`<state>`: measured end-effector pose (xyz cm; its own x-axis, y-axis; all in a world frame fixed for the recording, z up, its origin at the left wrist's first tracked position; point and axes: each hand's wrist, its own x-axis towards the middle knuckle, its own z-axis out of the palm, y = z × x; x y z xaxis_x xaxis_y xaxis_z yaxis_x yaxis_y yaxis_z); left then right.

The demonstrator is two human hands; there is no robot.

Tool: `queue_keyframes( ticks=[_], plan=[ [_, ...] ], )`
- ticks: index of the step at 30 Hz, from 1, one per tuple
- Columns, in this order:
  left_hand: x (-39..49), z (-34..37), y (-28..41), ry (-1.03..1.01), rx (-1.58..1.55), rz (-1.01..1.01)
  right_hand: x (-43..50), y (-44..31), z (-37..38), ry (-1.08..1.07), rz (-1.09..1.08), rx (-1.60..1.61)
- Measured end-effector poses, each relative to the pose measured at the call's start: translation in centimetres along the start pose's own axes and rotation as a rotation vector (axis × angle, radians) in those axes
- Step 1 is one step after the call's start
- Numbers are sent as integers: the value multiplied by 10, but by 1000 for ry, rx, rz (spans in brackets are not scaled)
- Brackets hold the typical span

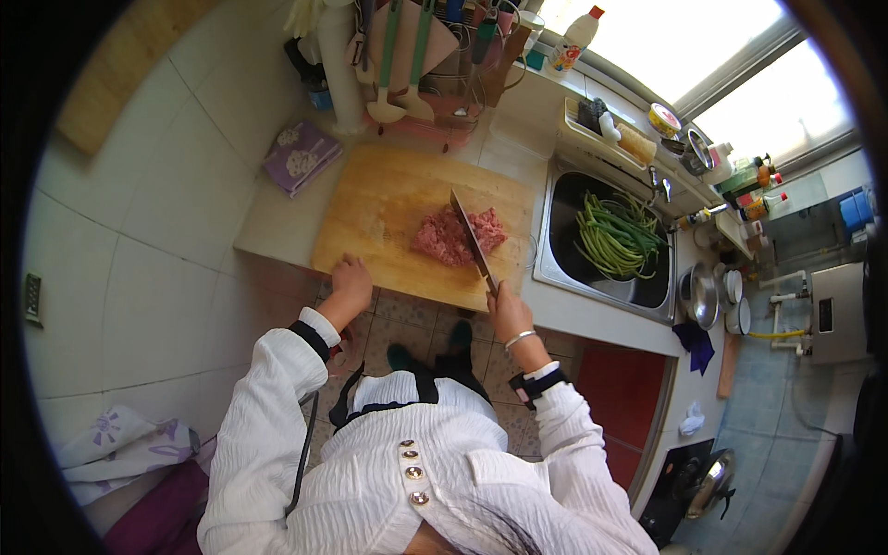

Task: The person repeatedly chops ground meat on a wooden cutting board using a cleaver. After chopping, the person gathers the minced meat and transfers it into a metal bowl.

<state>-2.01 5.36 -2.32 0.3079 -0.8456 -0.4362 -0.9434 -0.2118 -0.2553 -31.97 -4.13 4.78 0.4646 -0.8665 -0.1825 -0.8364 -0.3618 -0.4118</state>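
A wooden cutting board lies on the counter in front of me, with a mound of minced raw meat on its right half. My right hand grips the handle of a kitchen knife. Its blade lies across the meat, pointing away from me and showing mostly as a narrow edge. At the board's front left edge is my left hand, fingers curled and touching the wood. Whether those fingers clasp the edge or merely rest on it is unclear.
Right of the board, a sink contains long green beans. A purple patterned packet lies at the back left. Behind the board stands a rack of hanging utensils. Metal bowls sit beyond the sink, nearer the cooktop.
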Motion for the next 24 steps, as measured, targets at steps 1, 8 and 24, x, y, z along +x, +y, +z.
queue_keyframes(
  ticks=[1, 8, 24],
  plan=[
    [1, 1, 0, 7, 16, -5, 0, 3, -1, 96, -23, 6],
    [-4, 5, 5, 99, -2, -63, 1, 4, -7, 47, 31, 53],
    [-2, 13, 1, 140, -50, -6, 0, 10, -1, 257, 1, 117]
  ],
)
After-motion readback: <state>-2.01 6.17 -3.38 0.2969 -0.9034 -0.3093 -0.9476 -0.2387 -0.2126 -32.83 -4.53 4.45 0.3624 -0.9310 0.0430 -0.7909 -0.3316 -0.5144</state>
